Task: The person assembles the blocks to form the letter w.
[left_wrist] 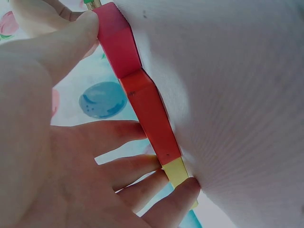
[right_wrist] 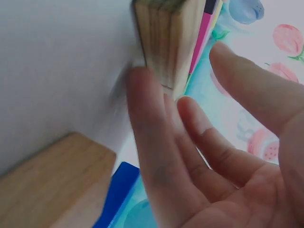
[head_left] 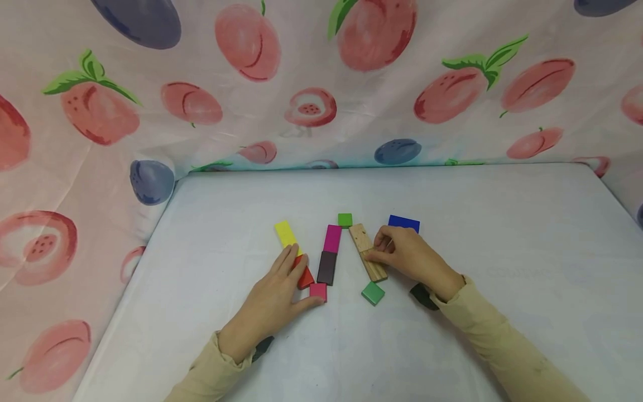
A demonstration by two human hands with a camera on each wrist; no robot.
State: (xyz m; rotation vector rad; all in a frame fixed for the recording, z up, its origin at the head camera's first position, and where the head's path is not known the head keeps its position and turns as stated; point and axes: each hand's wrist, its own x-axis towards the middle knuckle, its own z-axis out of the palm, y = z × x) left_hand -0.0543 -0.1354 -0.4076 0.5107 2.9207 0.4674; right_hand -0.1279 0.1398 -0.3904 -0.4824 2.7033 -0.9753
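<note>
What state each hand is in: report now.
Left hand: open, touching yellow block, red block and pink block.
Right hand: open, loosely bent near the wooden blocks, holding nothing.

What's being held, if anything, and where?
Nothing looks held: the left hand touches the red block and pink block; the right hand isn't clasping the wooden blocks.

Looks forward and down over the table [head_left: 477, 234] from the head, very near from either wrist, sharing the red block [head_left: 305, 280] between head and left wrist.

beige sleeves [head_left: 502, 345]; creased cuffs [head_left: 459, 301]; dark wrist-worn pieces [head_left: 424, 297]
</note>
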